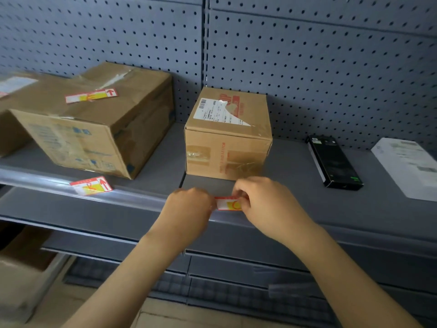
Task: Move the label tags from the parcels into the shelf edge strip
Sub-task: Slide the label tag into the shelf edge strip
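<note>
A: Which step was it, nearest first?

B: Seating a tag. Both hands were at the shelf's front edge. Left hand and right hand each pinched an end of one label tag, fingers closed narrow on it. Tag sat right at the shelf edge strip, just in front of the small parcel. Couldn't tell if its bottom edge was already in the channel; fingers hid the ends.

A: Next move?

B: My guess: press the lower edge into the strip, slide it level, then let go w/ both hands. After that, one tag was left lying on top of the big parcel, far left.

A: Any done already?

B: One, it seemed. A second tag sat at the strip to the left, tilted, so maybe not fully seated.

A: Anything legible?

B: Tags were red, white and yellow. The strip one looked like a "K" w/ a red up arrow; the big parcel's looked like an "E" plus arrow. The held one showed only a red curve, poss. "C" or "O". Small parcel had a barcode shipping label, half peeled, and red print, too blurred. Further right, a black box and a white box, text unreadable.
</note>
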Motion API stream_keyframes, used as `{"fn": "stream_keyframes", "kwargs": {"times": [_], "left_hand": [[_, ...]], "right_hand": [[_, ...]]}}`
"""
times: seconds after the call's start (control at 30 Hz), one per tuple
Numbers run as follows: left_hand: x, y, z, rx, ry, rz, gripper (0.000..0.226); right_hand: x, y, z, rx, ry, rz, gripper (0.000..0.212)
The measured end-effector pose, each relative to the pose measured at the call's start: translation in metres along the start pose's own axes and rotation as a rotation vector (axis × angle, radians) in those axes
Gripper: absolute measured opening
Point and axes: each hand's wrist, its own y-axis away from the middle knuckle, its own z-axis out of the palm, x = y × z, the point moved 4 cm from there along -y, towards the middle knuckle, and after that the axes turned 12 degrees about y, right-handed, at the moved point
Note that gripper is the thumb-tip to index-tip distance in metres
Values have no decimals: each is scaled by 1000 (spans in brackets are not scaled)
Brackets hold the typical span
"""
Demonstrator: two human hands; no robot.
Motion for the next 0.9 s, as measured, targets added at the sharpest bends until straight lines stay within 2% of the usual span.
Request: {"fn": "stream_keyframes", "kwargs": {"times": [0.07, 0.2, 0.33, 0.57, 0.8, 0.9], "left_hand": [[1, 2, 4, -25, -95, 60, 31], [4, 3, 3, -42, -54, 121, 32], [5, 2, 3, -78, -48, 85, 18], [-2, 10, 10, -29, 40, 66, 30], [-5, 13, -7, -73, 136, 30, 27], [-1, 10, -27, -25, 172, 21, 26]], "right_hand": [[1, 2, 1, -6, 12, 21, 17], [-1, 3, 1, 19, 52, 27, 17], [-8, 1, 5, 33, 45, 20, 18], [-22, -5, 23, -34, 148, -37, 19], [-17, -1, 28, -16, 44, 5, 17], [-11, 5, 16, -7, -4, 57, 25]]}}
